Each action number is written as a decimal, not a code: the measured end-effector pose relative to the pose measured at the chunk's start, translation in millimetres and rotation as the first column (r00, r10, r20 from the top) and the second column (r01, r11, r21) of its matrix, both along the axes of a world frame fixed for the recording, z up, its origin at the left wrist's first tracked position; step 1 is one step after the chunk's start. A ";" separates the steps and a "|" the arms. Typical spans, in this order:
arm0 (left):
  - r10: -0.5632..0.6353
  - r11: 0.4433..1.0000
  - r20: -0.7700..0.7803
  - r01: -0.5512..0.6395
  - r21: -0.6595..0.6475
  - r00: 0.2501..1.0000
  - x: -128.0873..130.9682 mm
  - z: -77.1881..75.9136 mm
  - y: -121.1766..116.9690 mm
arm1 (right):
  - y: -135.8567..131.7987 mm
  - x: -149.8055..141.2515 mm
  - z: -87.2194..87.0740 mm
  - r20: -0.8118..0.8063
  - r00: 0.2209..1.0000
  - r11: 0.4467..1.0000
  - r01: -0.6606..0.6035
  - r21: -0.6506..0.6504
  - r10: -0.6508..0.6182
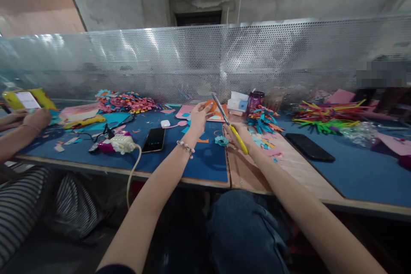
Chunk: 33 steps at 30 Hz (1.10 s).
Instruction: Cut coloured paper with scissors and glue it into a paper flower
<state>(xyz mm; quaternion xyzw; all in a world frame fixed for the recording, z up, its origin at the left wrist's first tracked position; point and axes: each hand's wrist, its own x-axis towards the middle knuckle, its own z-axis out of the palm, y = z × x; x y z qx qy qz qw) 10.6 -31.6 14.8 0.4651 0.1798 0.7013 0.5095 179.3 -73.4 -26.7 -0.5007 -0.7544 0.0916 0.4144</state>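
Note:
Between the fingers of my left hand (198, 119) is a small piece of orange paper (212, 106), held up over the table. My right hand (240, 136) grips a pair of scissors (237, 138) with yellow handles; the metal blades point up and away, close beside the orange piece. Whether the blades touch the paper I cannot tell. Below my hands a curled light-blue paper flower (221, 140) lies on the table near the seam. Pink sheets (184, 111) lie just beyond my left hand.
A black phone (154, 140) and a power strip (118, 143) with its cord lie left. Paper pieces are heaped (128, 102) behind. Right are blue-and-orange cuttings (263, 119), another black phone (310, 147) and colourful strips (330, 115). At far left, another person's hand (37, 118) is near a lit phone.

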 end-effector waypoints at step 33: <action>0.093 0.996 -0.061 -0.092 0.020 0.994 1.3 0.5 -3.8 | -8.8 -2.6 4.1 0.047 0.999 0.997 -0.002 0.080 -0.002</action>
